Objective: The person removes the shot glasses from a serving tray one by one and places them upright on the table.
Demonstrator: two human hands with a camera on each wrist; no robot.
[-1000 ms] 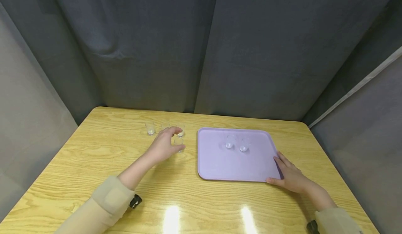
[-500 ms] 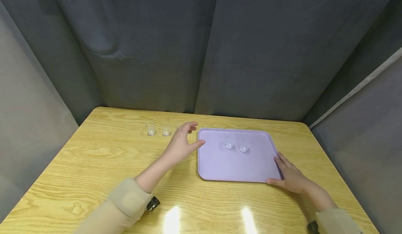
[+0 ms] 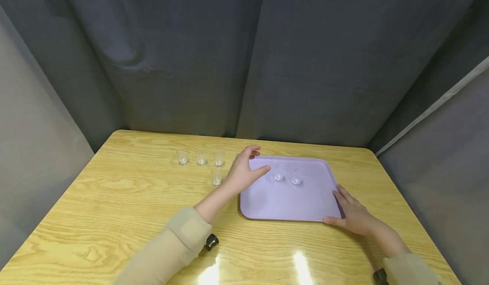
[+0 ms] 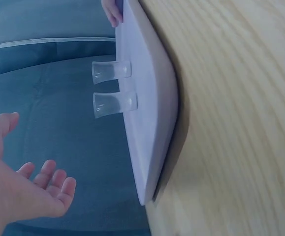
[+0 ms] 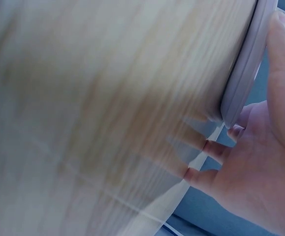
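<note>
A lilac tray (image 3: 290,204) lies on the wooden table, right of centre. On it stand two small clear cups (image 3: 279,173) (image 3: 297,176), which also show in the left wrist view (image 4: 113,103) (image 4: 113,71). My left hand (image 3: 244,172) hovers over the tray's left rim with its fingers spread and holds nothing; its bare palm (image 4: 29,191) faces the cups. My right hand (image 3: 353,217) rests against the tray's near right corner, fingers along the right side and thumb along the front edge (image 5: 243,73).
Several small clear cups stand on the table left of the tray: a row of three (image 3: 201,157) and one nearer (image 3: 216,176). Grey curtains close in the table on three sides. The table's front half is bare wood (image 3: 114,217).
My left hand has come away from the nearer cup on the table, left it standing, and moved right over the tray's left rim. The right hand and tray have stayed put.
</note>
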